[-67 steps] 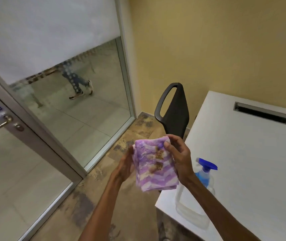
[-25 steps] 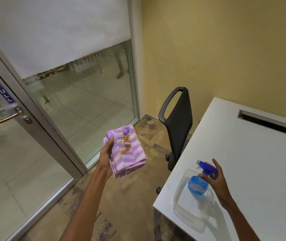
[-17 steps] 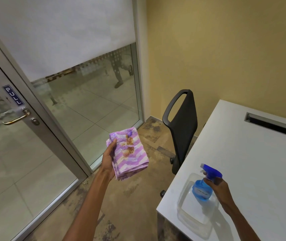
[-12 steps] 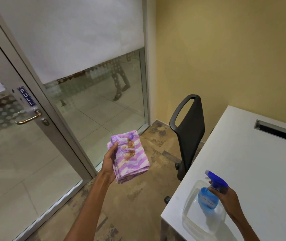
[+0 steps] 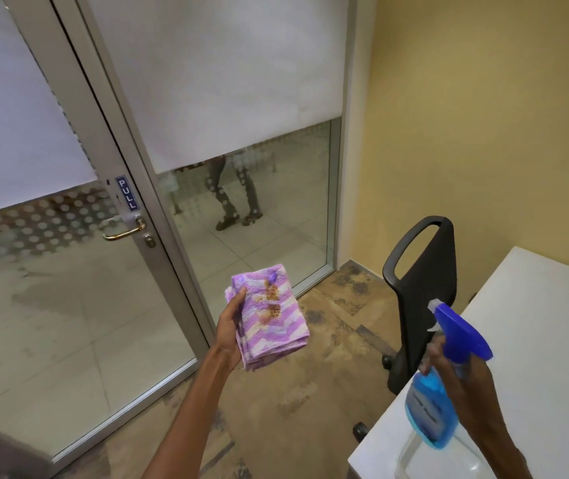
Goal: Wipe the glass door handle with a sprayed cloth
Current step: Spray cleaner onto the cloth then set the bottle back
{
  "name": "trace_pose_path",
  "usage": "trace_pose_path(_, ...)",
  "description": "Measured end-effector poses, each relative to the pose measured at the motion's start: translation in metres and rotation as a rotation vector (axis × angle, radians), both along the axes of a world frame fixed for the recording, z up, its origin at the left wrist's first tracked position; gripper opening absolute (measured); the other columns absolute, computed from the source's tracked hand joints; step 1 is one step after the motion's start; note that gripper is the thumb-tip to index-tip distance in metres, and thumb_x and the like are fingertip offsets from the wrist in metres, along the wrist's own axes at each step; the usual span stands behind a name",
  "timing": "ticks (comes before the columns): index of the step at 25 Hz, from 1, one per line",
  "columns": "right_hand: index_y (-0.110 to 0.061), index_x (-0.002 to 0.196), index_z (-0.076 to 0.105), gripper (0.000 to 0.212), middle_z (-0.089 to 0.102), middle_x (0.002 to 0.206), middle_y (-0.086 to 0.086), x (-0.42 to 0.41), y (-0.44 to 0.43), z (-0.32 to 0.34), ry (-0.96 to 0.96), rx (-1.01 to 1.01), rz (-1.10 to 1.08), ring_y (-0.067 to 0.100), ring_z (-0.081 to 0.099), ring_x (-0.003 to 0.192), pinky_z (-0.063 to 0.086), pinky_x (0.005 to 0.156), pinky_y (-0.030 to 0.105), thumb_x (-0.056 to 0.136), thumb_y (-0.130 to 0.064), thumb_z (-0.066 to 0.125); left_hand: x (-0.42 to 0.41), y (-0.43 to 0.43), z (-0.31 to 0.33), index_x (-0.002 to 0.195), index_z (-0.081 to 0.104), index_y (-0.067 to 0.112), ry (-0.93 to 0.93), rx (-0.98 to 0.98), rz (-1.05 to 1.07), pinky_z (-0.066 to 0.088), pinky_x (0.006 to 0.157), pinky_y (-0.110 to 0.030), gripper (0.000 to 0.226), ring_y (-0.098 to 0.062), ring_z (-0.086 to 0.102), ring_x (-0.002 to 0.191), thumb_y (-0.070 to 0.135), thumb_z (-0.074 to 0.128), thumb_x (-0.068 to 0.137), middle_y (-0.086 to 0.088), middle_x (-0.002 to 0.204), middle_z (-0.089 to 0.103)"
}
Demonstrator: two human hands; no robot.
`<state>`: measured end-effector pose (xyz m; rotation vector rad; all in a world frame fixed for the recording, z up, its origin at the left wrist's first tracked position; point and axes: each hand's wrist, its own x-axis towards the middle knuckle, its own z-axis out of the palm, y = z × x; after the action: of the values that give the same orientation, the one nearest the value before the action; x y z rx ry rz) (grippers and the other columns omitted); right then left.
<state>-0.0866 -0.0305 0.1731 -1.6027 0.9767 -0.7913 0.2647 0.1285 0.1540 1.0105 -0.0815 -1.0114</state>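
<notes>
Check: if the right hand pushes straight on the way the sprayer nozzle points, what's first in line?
Likely the cloth in the left hand. The right hand aims the bottle nozzle up-left at it; the gap between looks free, depth unclear.

Left hand [image 5: 229, 328] holds a folded cloth [image 5: 269, 314]; right hand [image 5: 462, 378] grips a spray bottle [image 5: 431, 416] beside it.

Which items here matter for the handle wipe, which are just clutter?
In the job:
- folded purple cloth, in the left hand
- spray bottle, in the right hand
- brass door handle

Just around:
- black chair
- white table
- PULL sign
</notes>
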Motion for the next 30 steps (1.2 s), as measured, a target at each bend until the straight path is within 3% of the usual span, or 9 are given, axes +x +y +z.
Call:
trace_pose_path(3, -0.013, 0.085, 0.058, 0.059, 0.069, 0.070, 0.014, 0.042, 0.020, 0.021, -0.103, 0.080, 0.127, 0.023, 0.065, 0.064, 0.053, 0.070, 0.032, 0.054, -0.055, 0.084, 0.001, 0.012, 0.009, 0.142, 0.056, 0.000, -0.021, -0.007, 0.030, 0.054, 0.098, -0.054, 0.067, -0.038, 0.071, 0.097, 0.042, 0.067, 0.090, -0.020, 0.113, 0.072)
trace_pose_path(6, -0.023, 0.085, 0.061, 0.025, 0.068, 0.062, 0.000, 0.085, 0.054, 0.029, -0.192, 0.167, 0.321, 0.021, 0.068, 0.062, 0.056, 0.064, 0.029, 0.070, -0.040, 0.073, 0.002, 0.024, 0.019, 0.144, 0.055, 0.000, -0.034, -0.030, 0.063, 0.057, 0.095, -0.051, 0.067, -0.037, 0.072, 0.096, 0.039, 0.065, 0.090, -0.019, 0.112, 0.073)
trace_pose_path(9, -0.023, 0.085, 0.063, 0.029, 0.069, 0.066, 0.011, 0.127, 0.084, 0.030, -0.201, 0.199, 0.426, 0.019, 0.066, 0.055, 0.057, 0.060, 0.025, 0.068, -0.044, 0.072, 0.003, 0.038, 0.028, 0.142, 0.056, -0.001, -0.081, -0.003, 0.128, 0.055, 0.098, -0.052, 0.068, -0.037, 0.071, 0.097, 0.037, 0.067, 0.086, -0.020, 0.111, 0.074)
trace_pose_path(12, -0.022, 0.103, 0.068, 0.029, 0.073, 0.092, 0.022, 0.163, 0.107, 0.034, -0.227, 0.228, 0.531, 0.023, 0.065, 0.060, 0.058, 0.066, 0.039, 0.075, -0.028, 0.072, 0.008, 0.052, 0.030, 0.138, 0.060, 0.000, -0.135, 0.042, 0.175, 0.046, 0.111, -0.062, 0.066, -0.043, 0.064, 0.112, 0.038, 0.068, 0.085, -0.024, 0.120, 0.070)
trace_pose_path(16, -0.029, 0.105, 0.072, 0.033, 0.079, 0.099, 0.001, 0.194, 0.133, 0.035, -0.206, 0.205, 0.618, 0.021, 0.072, 0.075, 0.056, 0.064, 0.023, 0.072, -0.024, 0.073, 0.014, 0.075, 0.034, 0.106, 0.082, 0.007, -0.145, -0.011, 0.165, 0.064, 0.077, -0.048, 0.041, -0.035, 0.077, 0.088, 0.039, 0.065, 0.088, -0.021, 0.104, 0.078)
trace_pose_path(18, -0.028, 0.103, 0.072, 0.026, 0.080, 0.096, -0.001, 0.204, 0.142, 0.035, -0.174, 0.192, 0.630, 0.018, 0.070, 0.068, 0.055, 0.065, 0.024, 0.079, -0.019, 0.072, 0.015, 0.086, 0.037, 0.096, 0.085, 0.010, -0.152, -0.031, 0.173, 0.064, 0.067, -0.039, 0.037, -0.029, 0.079, 0.077, 0.038, 0.062, 0.089, -0.016, 0.092, 0.081)
trace_pose_path(22, -0.014, 0.103, 0.071, 0.018, 0.071, 0.084, 0.019, 0.218, 0.150, 0.038, -0.149, 0.270, 0.590, 0.015, 0.059, 0.053, 0.052, 0.059, 0.030, 0.086, -0.012, 0.073, 0.016, 0.102, 0.043, 0.095, 0.085, 0.010, -0.167, 0.014, 0.294, 0.064, 0.062, -0.038, 0.033, -0.030, 0.080, 0.079, 0.035, 0.064, 0.086, -0.016, 0.093, 0.082)
trace_pose_path(26, -0.012, 0.091, 0.068, 0.011, 0.064, 0.068, 0.008, 0.226, 0.161, 0.040, -0.125, 0.292, 0.596, 0.015, 0.055, 0.049, 0.050, 0.052, 0.026, 0.083, -0.016, 0.075, 0.019, 0.114, 0.047, 0.102, 0.078, 0.008, -0.191, 0.042, 0.375, 0.064, 0.061, -0.037, 0.029, -0.030, 0.080, 0.079, 0.030, 0.066, 0.089, -0.017, 0.094, 0.081)
trace_pose_path(30, -0.022, 0.100, 0.073, 0.015, 0.072, 0.082, 0.015, 0.231, 0.168, 0.046, -0.164, 0.286, 0.609, 0.013, 0.056, 0.049, 0.050, 0.049, 0.021, 0.086, -0.019, 0.076, 0.020, 0.121, 0.054, 0.097, 0.082, 0.011, -0.226, 0.043, 0.371, 0.064, 0.061, -0.036, 0.029, -0.029, 0.080, 0.079, 0.032, 0.064, 0.090, -0.015, 0.094, 0.082)
